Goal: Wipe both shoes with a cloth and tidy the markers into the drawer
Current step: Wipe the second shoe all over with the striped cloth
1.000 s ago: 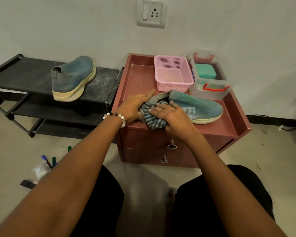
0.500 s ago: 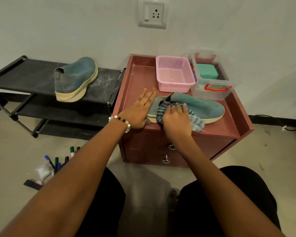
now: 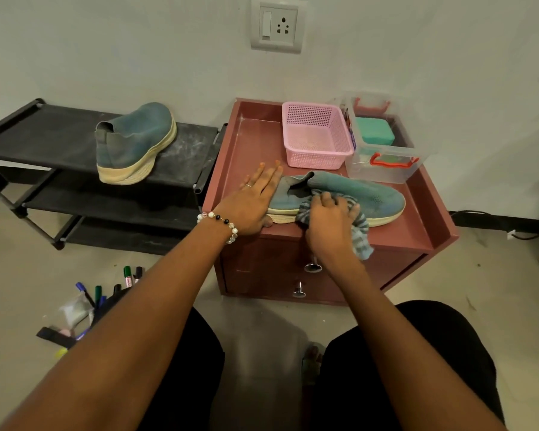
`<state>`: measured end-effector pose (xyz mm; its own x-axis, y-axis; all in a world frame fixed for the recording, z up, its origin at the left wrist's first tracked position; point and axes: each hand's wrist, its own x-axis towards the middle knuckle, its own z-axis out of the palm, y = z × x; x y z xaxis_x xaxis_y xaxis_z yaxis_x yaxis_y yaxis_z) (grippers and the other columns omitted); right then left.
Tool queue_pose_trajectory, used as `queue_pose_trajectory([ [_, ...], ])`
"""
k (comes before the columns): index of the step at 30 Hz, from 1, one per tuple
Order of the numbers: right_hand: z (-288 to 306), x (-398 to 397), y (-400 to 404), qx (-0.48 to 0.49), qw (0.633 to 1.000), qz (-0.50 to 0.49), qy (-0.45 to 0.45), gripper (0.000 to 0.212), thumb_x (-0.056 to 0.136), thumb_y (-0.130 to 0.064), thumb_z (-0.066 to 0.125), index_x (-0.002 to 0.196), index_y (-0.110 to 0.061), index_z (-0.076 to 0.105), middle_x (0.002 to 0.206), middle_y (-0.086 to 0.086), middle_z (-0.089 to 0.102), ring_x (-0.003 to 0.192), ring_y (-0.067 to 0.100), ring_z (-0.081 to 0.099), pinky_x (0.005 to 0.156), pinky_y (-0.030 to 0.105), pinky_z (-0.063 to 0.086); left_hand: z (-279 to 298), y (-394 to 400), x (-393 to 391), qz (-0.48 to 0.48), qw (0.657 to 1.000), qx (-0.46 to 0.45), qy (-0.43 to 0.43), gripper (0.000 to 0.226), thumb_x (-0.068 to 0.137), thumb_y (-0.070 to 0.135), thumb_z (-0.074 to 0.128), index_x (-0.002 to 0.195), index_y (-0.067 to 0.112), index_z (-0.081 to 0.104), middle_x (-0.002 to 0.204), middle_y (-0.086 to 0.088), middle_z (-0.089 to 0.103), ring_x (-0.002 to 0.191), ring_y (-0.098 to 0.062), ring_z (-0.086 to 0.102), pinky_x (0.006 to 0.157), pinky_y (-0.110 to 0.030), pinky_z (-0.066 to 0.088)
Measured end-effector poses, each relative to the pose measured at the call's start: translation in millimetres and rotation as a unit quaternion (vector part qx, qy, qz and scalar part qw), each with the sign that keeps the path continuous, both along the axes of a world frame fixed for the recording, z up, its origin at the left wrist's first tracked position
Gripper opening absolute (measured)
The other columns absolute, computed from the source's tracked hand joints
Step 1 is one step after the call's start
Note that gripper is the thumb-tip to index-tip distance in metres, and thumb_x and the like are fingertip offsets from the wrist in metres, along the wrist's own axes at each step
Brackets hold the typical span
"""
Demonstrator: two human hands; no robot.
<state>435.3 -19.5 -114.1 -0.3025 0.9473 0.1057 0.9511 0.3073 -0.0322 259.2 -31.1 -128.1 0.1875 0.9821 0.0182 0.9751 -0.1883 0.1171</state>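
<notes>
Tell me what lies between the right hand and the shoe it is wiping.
In the head view, a striped cloth lies between the right hand and the shoe.

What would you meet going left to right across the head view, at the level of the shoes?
Black shoe rack → shoe on the rack → left hand → right hand pressing the striped cloth → toe of the shoe on the cabinet.

Teal knitted-fabric shoe with smooth cream sole, striped soft cloth, glossy maroon cabinet top, perforated pink plastic basket, dusty matt black rack
</notes>
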Motion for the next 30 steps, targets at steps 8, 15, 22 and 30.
queue_pose_trajectory([
  [8, -7, -20, -5, -0.009, 0.968, 0.189, 0.162, 0.044, 0.067, 0.004, 0.049, 0.107, -0.003, 0.066, 0.108, 0.014, 0.065, 0.107, 0.04, 0.05, 0.099, 0.045, 0.04, 0, -3, 2, 0.012, 0.999, -0.007, -0.036, 0.107, 0.082, 0.005, 0.065, 0.148, 0.009, -0.019, 0.158, -0.007, -0.016, 0.145, -0.03, -0.013, 0.118, -0.044, 0.016],
  [15, 10, 20, 10, -0.029, 0.999, -0.008, 0.038, 0.047, 0.084, -0.002, 0.053, 0.127, -0.022, 0.055, 0.13, 0.001, 0.054, 0.127, 0.032, 0.038, 0.108, 0.069, 0.008, 3, -3, 7, 0.03, 0.999, -0.01, -0.039, 0.112, 0.083, 0.024, 0.071, 0.148, 0.009, -0.02, 0.159, -0.009, -0.015, 0.146, -0.028, -0.011, 0.119, -0.042, 0.008],
  [22, 2, -37, -13, -0.007, 0.984, 0.155, 0.084, 0.032, 0.079, -0.01, 0.058, 0.11, -0.008, 0.061, 0.122, 0.01, 0.058, 0.117, 0.032, 0.045, 0.106, 0.043, 0.03, 1, -7, 9, 0.034, 0.997, -0.013, -0.066, 0.108, 0.078, -0.008, 0.063, 0.148, 0.009, -0.018, 0.158, -0.006, -0.015, 0.145, -0.031, -0.013, 0.117, -0.042, 0.017],
  [30, 12, 31, 21, -0.04, 0.997, 0.052, 0.03, 0.06, 0.075, -0.001, 0.059, 0.13, -0.024, 0.055, 0.125, 0.01, 0.059, 0.121, 0.032, 0.045, 0.111, 0.048, 0.022, 2, -7, 12, 0.046, 0.999, 0.007, -0.022, 0.111, 0.083, 0.024, 0.069, 0.148, 0.009, -0.019, 0.159, -0.008, -0.015, 0.146, -0.029, -0.009, 0.118, -0.048, 0.014],
])
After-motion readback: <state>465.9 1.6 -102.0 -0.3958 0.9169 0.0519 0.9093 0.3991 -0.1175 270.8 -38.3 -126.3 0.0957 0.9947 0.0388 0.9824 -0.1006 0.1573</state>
